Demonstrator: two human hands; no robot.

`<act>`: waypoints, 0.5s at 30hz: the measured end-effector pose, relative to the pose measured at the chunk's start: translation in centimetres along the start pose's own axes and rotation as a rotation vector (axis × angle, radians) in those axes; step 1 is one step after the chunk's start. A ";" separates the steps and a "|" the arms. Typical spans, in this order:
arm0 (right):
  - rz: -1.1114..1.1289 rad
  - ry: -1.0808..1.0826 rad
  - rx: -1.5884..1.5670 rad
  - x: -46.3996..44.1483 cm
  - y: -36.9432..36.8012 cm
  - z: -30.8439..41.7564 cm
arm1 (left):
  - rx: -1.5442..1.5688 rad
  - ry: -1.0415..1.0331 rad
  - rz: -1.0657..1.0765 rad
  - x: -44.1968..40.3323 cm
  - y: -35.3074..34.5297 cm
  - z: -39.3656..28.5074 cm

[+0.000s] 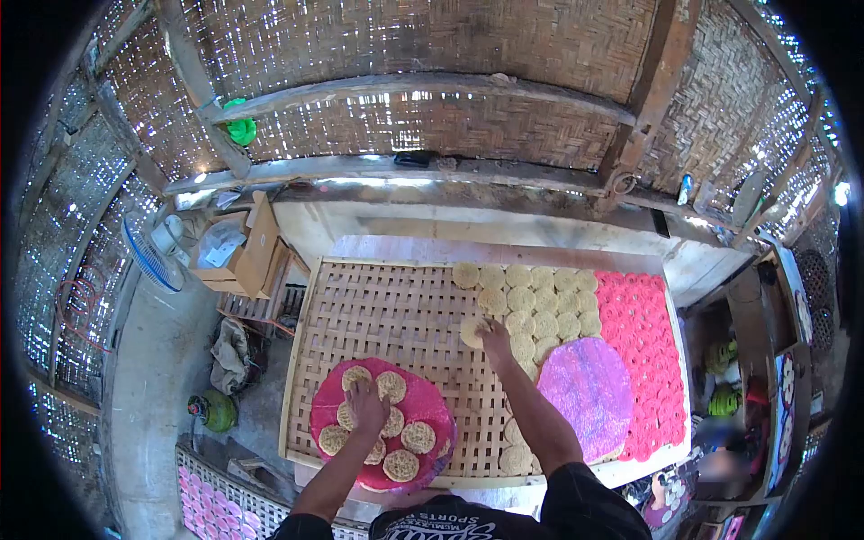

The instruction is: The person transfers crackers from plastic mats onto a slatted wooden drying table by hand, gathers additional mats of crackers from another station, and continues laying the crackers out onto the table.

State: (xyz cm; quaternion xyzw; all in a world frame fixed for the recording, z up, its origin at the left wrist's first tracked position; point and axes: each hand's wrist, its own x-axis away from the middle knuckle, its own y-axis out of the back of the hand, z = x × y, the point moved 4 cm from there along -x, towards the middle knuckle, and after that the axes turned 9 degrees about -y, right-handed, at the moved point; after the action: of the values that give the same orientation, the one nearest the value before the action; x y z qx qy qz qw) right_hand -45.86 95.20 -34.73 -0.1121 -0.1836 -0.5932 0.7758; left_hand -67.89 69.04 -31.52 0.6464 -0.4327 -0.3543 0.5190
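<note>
Several round tan noodle discs lie on a round pink sheet (pixel 431 396) at the woven bamboo rack's front left. Over these discs is my left hand (pixel 366 407), its fingertips down on a disc near the sheet's top; whether it grips one is unclear. My right hand (pixel 492 340) holds the edge of a tan disc (pixel 472 332) at the rack's middle, beside rows of tan discs (pixel 545 300). Red discs (pixel 634 360) fill the rack's right side. A round purple sheet (pixel 587 396) lies over part of the tan rows, right of my right forearm.
The woven rack (pixel 378 310) has a raised wooden rim. Behind it at left are a cardboard box (pixel 247 265) and a fan (pixel 148 252). A green gas cylinder (pixel 216 410) stands at left. Pink discs (pixel 211 504) lie on a lower rack. Another person is partly visible at lower right.
</note>
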 end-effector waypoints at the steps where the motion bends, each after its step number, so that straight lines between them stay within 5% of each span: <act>1: 0.003 0.050 0.050 -1.6 -0.9 1.0 | -0.025 -0.032 -0.012 0.0 -0.1 -0.3; 5: 0.118 0.089 -0.058 -9.8 -3.8 -0.8 | 0.019 -0.004 0.018 -0.9 -0.1 -0.3; 9: -0.134 0.274 0.535 -12.5 -3.4 0.6 | 0.048 0.028 0.047 -2.1 -0.1 -0.3; 15: -0.200 0.588 1.016 -8.7 -2.9 6.1 | 0.045 0.094 0.057 -3.2 -0.7 0.5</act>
State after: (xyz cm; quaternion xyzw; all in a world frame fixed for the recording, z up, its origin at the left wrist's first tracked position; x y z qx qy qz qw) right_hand -51.52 104.48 -32.98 0.4599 -0.2315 -0.5072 0.6911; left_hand -69.41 71.83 -32.31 0.6613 -0.4340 -0.2986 0.5340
